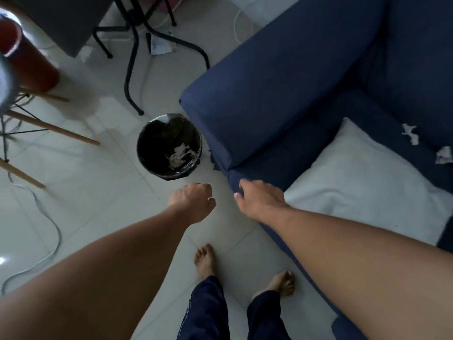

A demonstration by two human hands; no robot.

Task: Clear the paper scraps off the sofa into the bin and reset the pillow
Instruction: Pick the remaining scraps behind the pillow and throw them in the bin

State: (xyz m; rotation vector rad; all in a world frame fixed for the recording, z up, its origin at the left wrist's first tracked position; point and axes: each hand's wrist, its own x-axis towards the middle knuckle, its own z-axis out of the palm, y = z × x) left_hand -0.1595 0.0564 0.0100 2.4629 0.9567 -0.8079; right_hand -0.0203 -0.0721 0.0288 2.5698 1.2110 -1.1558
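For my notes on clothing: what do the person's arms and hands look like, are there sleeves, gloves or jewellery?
Both forearms are bare: no sleeves, gloves, watch or bracelet show. The left hand and right hand show no rings.

Left hand (193, 203) fingers curled under, hidden

One bin (169, 146), one pillow (362, 182), two scraps (409, 133).
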